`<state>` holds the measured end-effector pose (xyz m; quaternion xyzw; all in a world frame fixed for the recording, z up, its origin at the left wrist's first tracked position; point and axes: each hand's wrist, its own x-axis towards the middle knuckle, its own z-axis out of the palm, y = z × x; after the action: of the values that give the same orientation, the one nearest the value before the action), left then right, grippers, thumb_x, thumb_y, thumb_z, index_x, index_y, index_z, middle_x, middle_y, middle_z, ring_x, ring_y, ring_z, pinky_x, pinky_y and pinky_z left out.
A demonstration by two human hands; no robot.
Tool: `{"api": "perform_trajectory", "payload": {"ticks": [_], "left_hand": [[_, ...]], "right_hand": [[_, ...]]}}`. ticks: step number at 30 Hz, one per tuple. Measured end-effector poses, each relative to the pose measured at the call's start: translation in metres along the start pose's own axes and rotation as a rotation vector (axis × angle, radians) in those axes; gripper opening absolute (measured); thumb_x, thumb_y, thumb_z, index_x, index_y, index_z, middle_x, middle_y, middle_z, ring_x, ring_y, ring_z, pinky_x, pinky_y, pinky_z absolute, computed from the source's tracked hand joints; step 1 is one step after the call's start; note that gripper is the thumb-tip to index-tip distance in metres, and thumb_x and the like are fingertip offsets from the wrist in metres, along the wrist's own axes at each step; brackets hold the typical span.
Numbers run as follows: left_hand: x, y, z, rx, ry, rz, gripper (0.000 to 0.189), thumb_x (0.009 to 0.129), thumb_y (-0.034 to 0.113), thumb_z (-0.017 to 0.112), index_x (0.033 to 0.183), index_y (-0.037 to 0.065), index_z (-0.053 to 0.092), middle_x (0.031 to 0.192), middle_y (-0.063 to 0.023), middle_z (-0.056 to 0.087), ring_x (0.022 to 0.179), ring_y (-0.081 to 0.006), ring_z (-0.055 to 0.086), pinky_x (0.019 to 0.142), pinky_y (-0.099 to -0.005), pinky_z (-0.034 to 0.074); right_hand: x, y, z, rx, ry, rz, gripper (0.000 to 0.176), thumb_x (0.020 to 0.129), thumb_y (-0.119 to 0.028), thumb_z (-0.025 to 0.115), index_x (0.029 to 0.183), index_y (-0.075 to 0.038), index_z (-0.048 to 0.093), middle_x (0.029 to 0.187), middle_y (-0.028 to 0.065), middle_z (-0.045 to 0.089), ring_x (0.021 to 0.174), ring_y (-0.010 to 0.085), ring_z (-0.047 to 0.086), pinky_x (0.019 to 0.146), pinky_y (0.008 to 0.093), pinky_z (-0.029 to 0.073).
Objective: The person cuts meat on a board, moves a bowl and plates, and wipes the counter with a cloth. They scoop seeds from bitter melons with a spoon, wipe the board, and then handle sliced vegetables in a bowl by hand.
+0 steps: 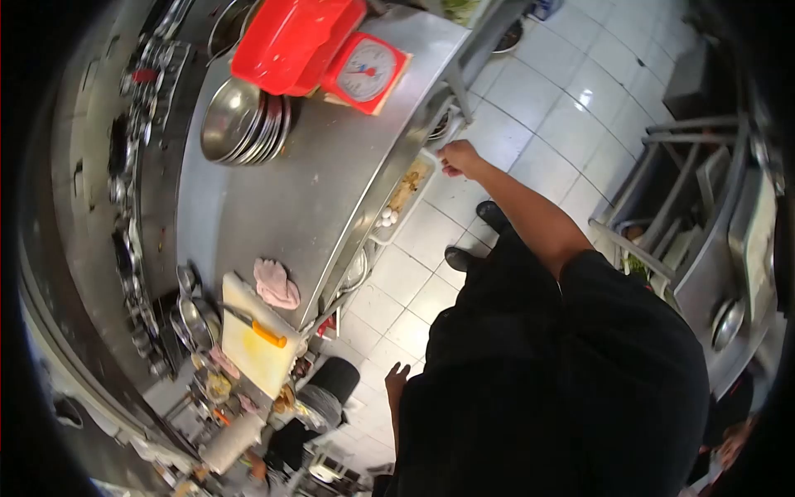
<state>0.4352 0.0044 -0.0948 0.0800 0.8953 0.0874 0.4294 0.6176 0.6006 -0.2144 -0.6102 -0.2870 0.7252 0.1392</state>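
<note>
My right hand [460,159] reaches out at the upper middle, fingers curled at the far corner of a white plastic bin [383,240]. The fingertips are partly hidden, but they appear to grip its rim. White eggs [387,217] and some light brown food or scraps [408,186] lie inside this bin, below the edge of the steel table. Lower down, my left hand [397,379] hangs beside my dark clothing. Its fingers are apart and it holds nothing.
The steel table [290,199] bears a red scale [364,73], a red tub [286,41], stacked metal bowls [236,124], a pink cloth [275,283] and a cutting board [248,352] with an orange-handled knife [267,334]. A black bucket [333,381] stands nearby. Another person [733,443] is at lower right.
</note>
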Motion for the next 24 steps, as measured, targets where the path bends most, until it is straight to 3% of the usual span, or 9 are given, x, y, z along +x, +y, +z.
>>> {"api": "perform_trajectory", "payload": {"ticks": [3, 5, 7, 10, 12, 13, 14, 18, 24], "left_hand": [[-0.063, 0.120, 0.013, -0.195, -0.010, -0.224, 0.055, 0.084, 0.022, 0.070, 0.133, 0.004, 0.052, 0.107, -0.0236, 0.065, 0.100, -0.0259, 0.061, 0.087, -0.0355, 0.049], [-0.051, 0.060, 0.042, -0.004, 0.037, 0.377, 0.055, 0.084, 0.023, 0.069, 0.133, 0.004, 0.051, 0.106, -0.0221, 0.066, 0.097, -0.0245, 0.061, 0.089, -0.0350, 0.047], [-0.088, 0.143, 0.043, -0.124, -0.032, -0.071, 0.052, 0.085, 0.023, 0.069, 0.131, 0.004, 0.053, 0.107, -0.0205, 0.067, 0.096, -0.0236, 0.063, 0.087, -0.0343, 0.048], [-0.091, 0.107, 0.066, 0.013, -0.009, 0.270, 0.051, 0.086, 0.026, 0.068, 0.130, 0.004, 0.054, 0.086, -0.0196, 0.070, 0.084, -0.0178, 0.066, 0.079, -0.0333, 0.051], [-0.100, 0.124, 0.066, 0.034, -0.014, 0.231, 0.052, 0.086, 0.029, 0.068, 0.130, 0.005, 0.054, 0.088, -0.0201, 0.070, 0.087, -0.0202, 0.068, 0.076, -0.0333, 0.052], [-0.110, 0.153, 0.061, -0.134, -0.011, 0.008, 0.052, 0.086, 0.029, 0.068, 0.130, 0.005, 0.054, 0.101, -0.0214, 0.068, 0.092, -0.0245, 0.068, 0.078, -0.0344, 0.053], [-0.110, 0.155, 0.062, -0.159, 0.006, 0.024, 0.052, 0.086, 0.029, 0.068, 0.130, 0.005, 0.054, 0.108, -0.0220, 0.066, 0.094, -0.0261, 0.068, 0.079, -0.0349, 0.053], [-0.114, 0.160, 0.060, -0.122, 0.080, 0.105, 0.051, 0.086, 0.028, 0.068, 0.129, 0.003, 0.054, 0.121, -0.0215, 0.061, 0.095, -0.0262, 0.068, 0.081, -0.0354, 0.053], [-0.099, 0.174, 0.068, -0.273, 0.196, 0.261, 0.045, 0.087, 0.022, 0.069, 0.124, 0.000, 0.058, 0.115, -0.0192, 0.064, 0.093, -0.0251, 0.068, 0.079, -0.0337, 0.053]], "right_hand": [[0.043, -0.027, 0.032, 0.068, 0.013, 0.001, 0.018, 0.088, -0.023, 0.062, 0.091, -0.006, 0.061, 0.076, 0.0086, 0.061, 0.058, 0.0194, 0.061, 0.052, 0.0327, 0.053], [0.072, -0.040, 0.047, 0.072, 0.053, 0.003, 0.019, 0.088, -0.026, 0.063, 0.093, -0.007, 0.061, 0.076, 0.0088, 0.062, 0.060, 0.0195, 0.061, 0.055, 0.0373, 0.054], [0.112, -0.033, 0.059, 0.187, 0.052, -0.037, 0.026, 0.087, -0.023, 0.066, 0.101, -0.003, 0.060, 0.088, 0.0140, 0.064, 0.062, 0.0236, 0.063, 0.046, 0.0356, 0.053], [0.153, -0.021, 0.067, 0.431, 0.187, -0.042, 0.038, 0.080, -0.027, 0.073, 0.110, -0.007, 0.058, 0.103, 0.0145, 0.064, 0.074, 0.0228, 0.065, 0.048, 0.0356, 0.054], [0.170, -0.020, 0.064, 0.393, 0.214, -0.138, 0.043, 0.076, -0.029, 0.076, 0.108, -0.005, 0.058, 0.103, 0.0147, 0.063, 0.074, 0.0215, 0.065, 0.046, 0.0351, 0.052], [0.184, -0.013, 0.054, 0.341, 0.194, -0.235, 0.045, 0.076, -0.029, 0.077, 0.107, -0.003, 0.058, 0.100, 0.0150, 0.064, 0.071, 0.0209, 0.064, 0.045, 0.0346, 0.052], [0.197, -0.006, 0.045, 0.290, 0.178, -0.334, 0.046, 0.075, -0.029, 0.077, 0.106, -0.001, 0.058, 0.097, 0.0153, 0.064, 0.068, 0.0203, 0.064, 0.044, 0.0341, 0.051], [0.110, -0.011, 0.016, 0.129, 0.301, -0.337, 0.038, 0.078, -0.024, 0.070, 0.089, 0.010, 0.058, 0.070, 0.0132, 0.062, 0.048, 0.0188, 0.058, 0.039, 0.0306, 0.048], [-0.029, 0.045, -0.064, -0.329, 0.196, -0.250, 0.030, 0.079, -0.020, 0.060, 0.079, 0.009, 0.058, 0.060, 0.0140, 0.060, 0.045, 0.0198, 0.058, 0.039, 0.0330, 0.044]]}}
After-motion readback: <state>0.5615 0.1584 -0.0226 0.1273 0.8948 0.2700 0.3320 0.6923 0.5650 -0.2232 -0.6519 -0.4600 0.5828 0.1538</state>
